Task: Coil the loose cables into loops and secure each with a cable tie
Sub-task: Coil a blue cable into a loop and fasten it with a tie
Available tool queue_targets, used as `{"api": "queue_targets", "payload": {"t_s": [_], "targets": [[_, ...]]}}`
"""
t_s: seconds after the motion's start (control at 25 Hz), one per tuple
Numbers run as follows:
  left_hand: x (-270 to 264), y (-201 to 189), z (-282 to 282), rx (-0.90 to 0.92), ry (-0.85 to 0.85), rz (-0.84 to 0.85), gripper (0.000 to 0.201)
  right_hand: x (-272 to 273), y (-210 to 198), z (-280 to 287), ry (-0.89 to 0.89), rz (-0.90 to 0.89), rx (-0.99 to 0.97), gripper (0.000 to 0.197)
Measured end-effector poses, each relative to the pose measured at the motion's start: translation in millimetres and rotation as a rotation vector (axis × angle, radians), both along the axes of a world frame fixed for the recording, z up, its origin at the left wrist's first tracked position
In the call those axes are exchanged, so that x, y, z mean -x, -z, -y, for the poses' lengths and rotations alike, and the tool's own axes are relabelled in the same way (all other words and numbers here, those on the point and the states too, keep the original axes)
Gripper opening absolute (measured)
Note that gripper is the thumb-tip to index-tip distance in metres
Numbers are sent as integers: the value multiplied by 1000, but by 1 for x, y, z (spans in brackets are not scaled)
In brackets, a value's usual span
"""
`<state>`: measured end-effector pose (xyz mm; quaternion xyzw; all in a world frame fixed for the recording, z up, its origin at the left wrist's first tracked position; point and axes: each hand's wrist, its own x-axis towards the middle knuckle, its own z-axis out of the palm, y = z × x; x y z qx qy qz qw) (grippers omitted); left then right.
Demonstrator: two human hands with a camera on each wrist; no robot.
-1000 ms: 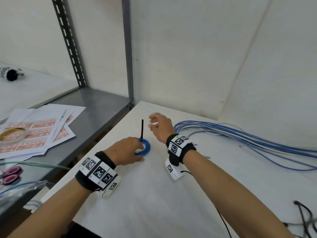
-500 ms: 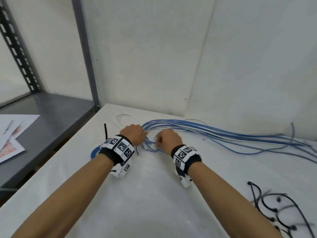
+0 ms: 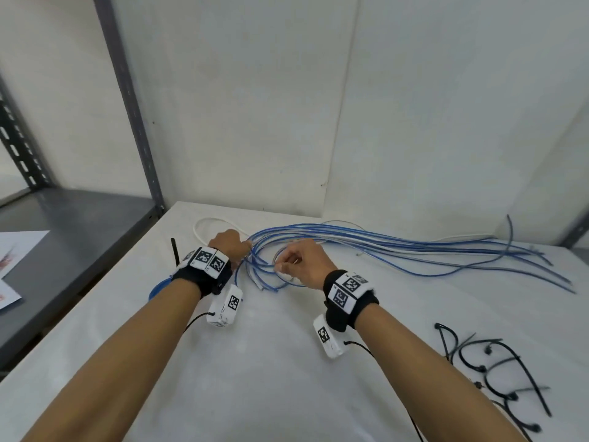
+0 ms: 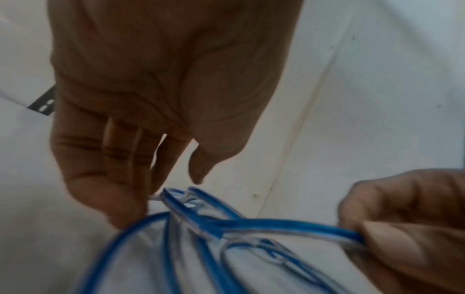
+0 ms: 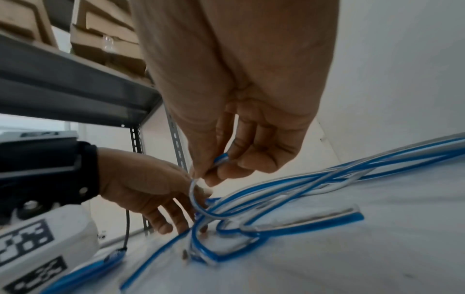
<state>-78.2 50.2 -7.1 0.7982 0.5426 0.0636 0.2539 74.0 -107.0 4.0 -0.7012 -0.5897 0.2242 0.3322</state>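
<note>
A bundle of loose blue-and-clear cables (image 3: 398, 247) fans across the white table (image 3: 271, 378) toward the right. My right hand (image 3: 287, 266) pinches one blue cable (image 5: 219, 161) between thumb and fingers and holds it a little above the pile. My left hand (image 3: 228, 245) reaches down with fairly straight fingers (image 4: 125, 189), the fingertips touching the cable ends (image 4: 181, 204); its thumb stands apart. A coiled blue cable (image 3: 157, 288) with a black tie tail (image 3: 174, 250) lies left of my left wrist. Several black cable ties (image 3: 497, 371) lie at the lower right.
A white cable loop (image 3: 207, 224) lies behind my left hand near the wall. A grey metal shelf (image 3: 79, 224) with paper sheets (image 3: 19, 244) adjoins the table's left edge, with its upright post (image 3: 134, 106) at the corner. Walls close off the back.
Both hands left the tied blue coil and moved right to the loose bundle. The right hand has since pinched one cable and drawn it a little to the right.
</note>
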Motion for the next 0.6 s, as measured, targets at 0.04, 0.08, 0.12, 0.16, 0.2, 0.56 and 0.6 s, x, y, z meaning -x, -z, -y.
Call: {"api": "queue_targets", "payload": {"t_s": [0.04,0.08,0.12,0.16,0.2,0.56,0.6], "targets": [[1,4,-2,30,-15,47,41,0,3,3,-10,35,36,4],[1,6,-4,28,-24,87,30,1,5,5,-10,60,62,6],[1,8,-4,12,-29,112,23,1,8,6,-8,64,79,8],[1,8,-5,-11,-30,126,18,0,9,6,-9,60,89,10],[1,5,-4,-35,-25,126,15,0,10,6,-6,49,99,12],[11,-60,26,-203,277,653,8,-6,-2,5,517,190,-436,48],[9,-73,38,-156,363,686,8,-11,-8,4,583,247,-495,60]]}}
